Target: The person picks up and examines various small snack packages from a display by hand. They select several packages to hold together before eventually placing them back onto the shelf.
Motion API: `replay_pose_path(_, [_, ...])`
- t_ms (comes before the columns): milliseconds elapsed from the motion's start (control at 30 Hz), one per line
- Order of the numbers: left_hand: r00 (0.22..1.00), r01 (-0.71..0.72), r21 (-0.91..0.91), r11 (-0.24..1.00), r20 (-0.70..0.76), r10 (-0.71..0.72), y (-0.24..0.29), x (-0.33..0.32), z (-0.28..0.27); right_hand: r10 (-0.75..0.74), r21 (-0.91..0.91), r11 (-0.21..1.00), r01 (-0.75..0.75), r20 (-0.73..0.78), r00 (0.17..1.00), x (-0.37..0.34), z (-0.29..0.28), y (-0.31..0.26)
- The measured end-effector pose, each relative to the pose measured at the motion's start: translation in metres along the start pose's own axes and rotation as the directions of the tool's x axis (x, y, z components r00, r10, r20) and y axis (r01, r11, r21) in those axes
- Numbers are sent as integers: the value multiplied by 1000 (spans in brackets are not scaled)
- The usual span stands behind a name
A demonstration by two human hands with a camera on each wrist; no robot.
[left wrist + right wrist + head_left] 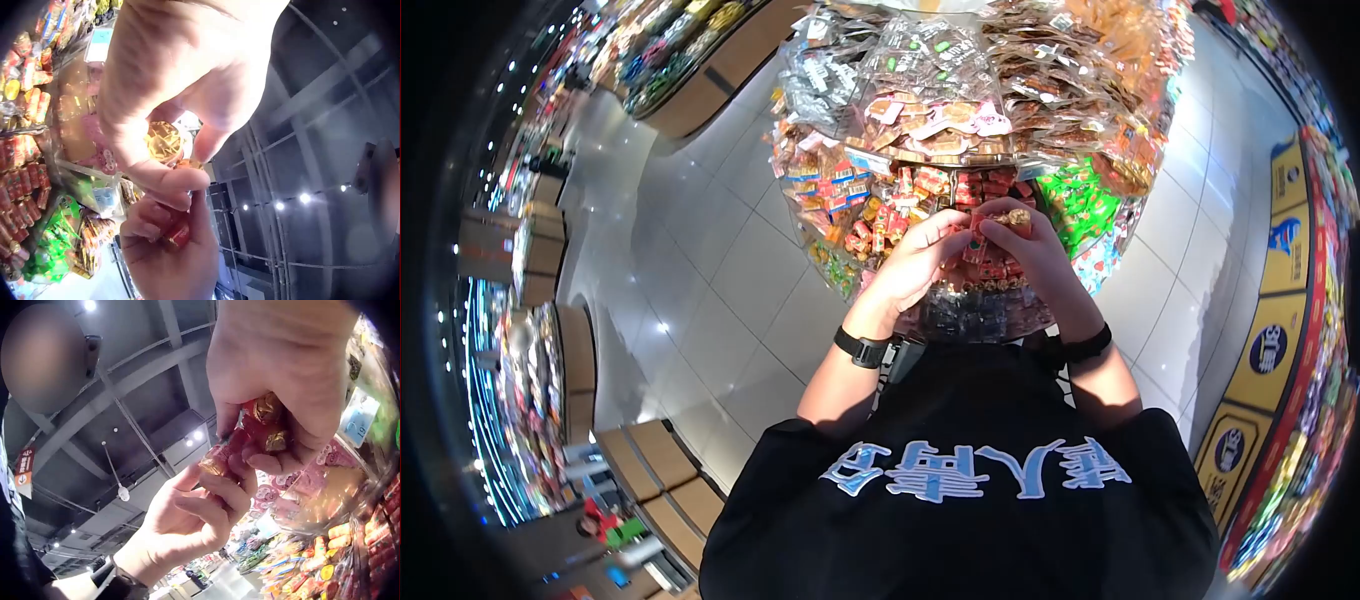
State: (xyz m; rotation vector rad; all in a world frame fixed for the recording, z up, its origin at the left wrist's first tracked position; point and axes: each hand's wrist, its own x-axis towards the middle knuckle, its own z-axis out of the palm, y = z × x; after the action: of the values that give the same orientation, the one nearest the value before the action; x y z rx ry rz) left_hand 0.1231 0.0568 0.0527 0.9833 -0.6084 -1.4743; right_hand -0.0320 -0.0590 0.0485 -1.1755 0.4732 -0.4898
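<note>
My left hand point(922, 258) and right hand point(1030, 250) meet in front of the chest, over a bin of red-wrapped candies. In the right wrist view, the left hand point(194, 515) pinches a red candy roll with a gold end point(215, 464). Its fingertips are right against those of the right hand point(281, 375). Curled fingers of the right hand hold several red-and-gold wrapped candies point(265, 407). From the left wrist, a round gold candy end point(164, 142) shows inside the left hand point(181, 69), and a red candy point(177, 235) sits between the right hand's fingers point(145, 219).
A round display stand carries bagged snacks point(940, 75) on its upper tier and green packets point(1080, 200) at right. A price card point(359, 419) stands on it. Tiled floor point(720, 260) surrounds the stand; yellow-sided shelving point(1265, 340) runs along the right.
</note>
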Motion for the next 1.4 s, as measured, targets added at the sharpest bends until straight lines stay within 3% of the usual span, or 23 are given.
replay_pose_path(100, [999, 47, -9, 999, 25, -47, 10, -3, -13, -2, 30, 1000, 3, -45, 999, 5, 10, 10])
replay_pose_path(133, [998, 59, -27, 998, 22, -59, 13, -5, -16, -1, 103, 995, 6, -50, 999, 4, 13, 14])
replay_pose_path(233, [999, 44, -133, 990, 8, -43, 13, -7, -27, 26, 333, 941, 60, -247, 969, 2, 27, 20])
replay_pose_path(367, [999, 41, -262, 964, 12, -39, -1, -3, -54, 68, 374, 927, 22, -225, 972, 5, 21, 30])
replay_pose_path(567, [977, 185, -222, 957, -63, -204, -21, 1, -70, 70, 341, 940, 8, -217, 974, 9, 13, 38])
replay_pose_path(633, [982, 183, -194, 964, -16, -190, -27, 3, -58, 16, 305, 952, 30, -147, 989, 10, 11, 37])
replay_pose_path(767, [981, 193, -233, 953, 66, -182, -47, 14, -37, 51, 372, 928, 9, -151, 987, 6, 10, 31])
replay_pose_path(833, [990, 141, -266, 954, 10, -144, -43, 11, -13, 64, 379, 925, -28, -82, 995, 4, -1, 32])
replay_pose_path(933, [993, 58, -265, 962, -79, -82, -43, 15, 17, 45, 229, 972, -46, 7, 999, -4, -25, 26])
replay_pose_path(1033, [998, -45, -367, 929, -49, 29, -52, 23, 39, 30, 66, 997, -32, 31, 999, -21, -42, 6])
replay_pose_path(1067, [999, -53, -402, 914, -30, 45, -54, 25, 49, 53, 162, 985, -57, 28, 998, -24, -51, 11])
replay_pose_path(1167, [992, -84, -301, 950, -114, 51, -63, 33, 77, -11, -10, 1000, 10, -74, 997, -40, -70, -7])
replay_pose_path(1300, [975, -156, -193, 969, -189, 119, -85, 47, 100, -14, -97, 995, 9, -53, 998, -52, -115, -1])
replay_pose_path(1400, [967, -181, -217, 959, -217, 134, -94, 49, 121, -16, -29, 999, 14, -55, 998, -65, -135, -3])
